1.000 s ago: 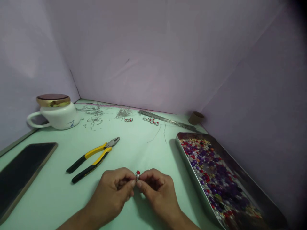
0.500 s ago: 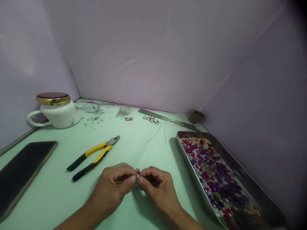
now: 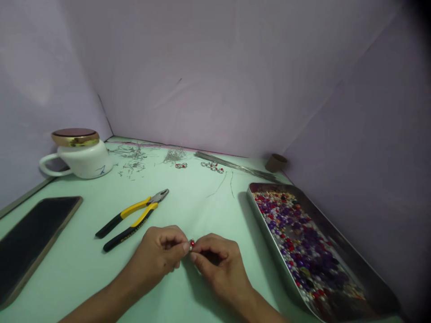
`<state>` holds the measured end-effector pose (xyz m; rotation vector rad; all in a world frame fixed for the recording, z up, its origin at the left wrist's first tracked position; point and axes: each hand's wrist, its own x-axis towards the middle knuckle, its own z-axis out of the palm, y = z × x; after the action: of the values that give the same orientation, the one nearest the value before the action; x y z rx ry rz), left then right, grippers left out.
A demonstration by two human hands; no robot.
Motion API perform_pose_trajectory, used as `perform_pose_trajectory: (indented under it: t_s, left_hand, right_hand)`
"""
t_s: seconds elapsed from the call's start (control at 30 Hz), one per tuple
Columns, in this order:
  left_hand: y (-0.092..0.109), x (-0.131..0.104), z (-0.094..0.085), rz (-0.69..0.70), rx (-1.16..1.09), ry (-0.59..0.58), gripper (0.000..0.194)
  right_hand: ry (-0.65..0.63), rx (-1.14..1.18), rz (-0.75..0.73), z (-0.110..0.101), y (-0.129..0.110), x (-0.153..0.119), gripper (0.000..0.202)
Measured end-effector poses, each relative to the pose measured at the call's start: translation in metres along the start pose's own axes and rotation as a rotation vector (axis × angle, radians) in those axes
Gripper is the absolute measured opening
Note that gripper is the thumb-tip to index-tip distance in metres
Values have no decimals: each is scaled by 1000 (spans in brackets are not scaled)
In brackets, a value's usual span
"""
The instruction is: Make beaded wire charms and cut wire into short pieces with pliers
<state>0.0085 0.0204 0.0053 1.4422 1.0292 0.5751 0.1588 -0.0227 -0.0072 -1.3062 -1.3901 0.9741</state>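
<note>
Both hands (image 3: 162, 252) (image 3: 220, 264) on red-beaded piece (image 3: 192, 243)

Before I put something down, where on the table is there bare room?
Bare table lies between pliers and tray, beyond left hand and right hand; another patch between phone and pliers. The far side is crowded: wire scraps, beaded pieces, wire bundle.

Low in the middle of the picture, the left hand (image 3: 160, 253) pinches a tiny red and silver bead piece (image 3: 191, 243), and the right hand (image 3: 222, 260) has its fingertips right beside it. Yellow and black pliers (image 3: 135, 208) lie open left of the middle, with a dark phone (image 3: 35, 240) at the lower left and a white cup (image 3: 89, 161) above it. A metal tray (image 3: 358, 270) at the lower right holds lots of purple, red and white beads (image 3: 303, 237).
</note>
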Motion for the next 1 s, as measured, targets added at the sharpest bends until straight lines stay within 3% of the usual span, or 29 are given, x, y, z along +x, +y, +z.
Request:
perform_pose_trajectory:
  t_s: [0.37, 0.7, 1.0]
  left_hand:
    - [-4, -4, 6, 223, 115, 88, 15]
    - [-3, -2, 4, 148, 57, 28, 18]
    - [-4, -1, 4, 125, 78, 50, 18]
  right_hand:
    - [51, 133, 211, 3, 6, 1, 7]
    - [51, 11, 5, 2, 7, 0, 5]
    - [17, 31, -30, -1, 4, 1, 8]
